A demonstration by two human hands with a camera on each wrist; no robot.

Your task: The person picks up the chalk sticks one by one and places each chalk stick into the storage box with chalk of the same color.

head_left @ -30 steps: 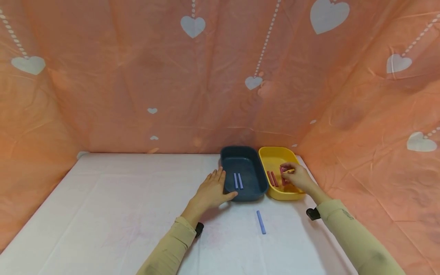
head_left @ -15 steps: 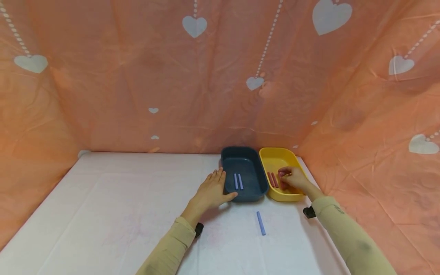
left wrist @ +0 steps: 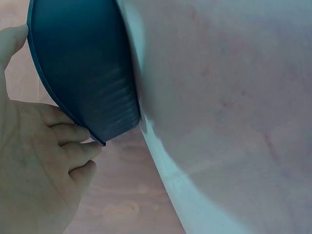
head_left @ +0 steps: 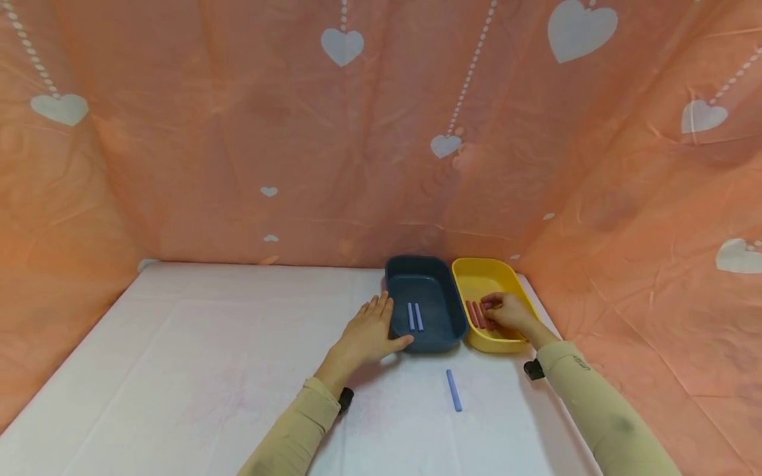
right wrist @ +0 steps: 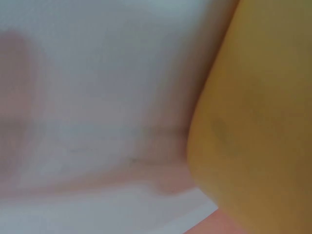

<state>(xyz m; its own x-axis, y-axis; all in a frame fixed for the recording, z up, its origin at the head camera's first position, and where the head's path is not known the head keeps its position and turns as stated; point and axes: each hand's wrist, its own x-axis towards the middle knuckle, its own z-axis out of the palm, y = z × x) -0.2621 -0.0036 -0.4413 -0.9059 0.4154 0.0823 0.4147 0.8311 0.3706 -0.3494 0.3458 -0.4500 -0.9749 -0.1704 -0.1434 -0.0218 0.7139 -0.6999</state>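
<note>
In the head view my right hand (head_left: 512, 312) reaches into the yellow tray (head_left: 476, 281) and pinches a red chalk stick (head_left: 489, 322), partly hidden by the fingers. Two more red chalk sticks (head_left: 475, 315) lie side by side just left of it. My left hand (head_left: 368, 334) rests at the left side of the dark blue tray (head_left: 419, 281), fingers extended along its rim. The left wrist view has the thumb and fingertips touching that rim. Inside the blue tray lie two blue chalk sticks (head_left: 415, 317). Only the yellow tray's outer wall (right wrist: 263, 122) shows in the right wrist view, the hand hidden.
A single blue chalk stick (head_left: 454, 390) lies on the white tablecloth (head_left: 208, 344) in front of the trays. Both trays stand side by side at the table's back right, close to the orange curtain (head_left: 286, 152). Another curtain side (head_left: 655, 277) borders the right edge.
My right hand has lowered in the yellow tray and shifted slightly left, bringing its red chalk stick close beside the other two. The left hand keeps its place on the blue tray.
</note>
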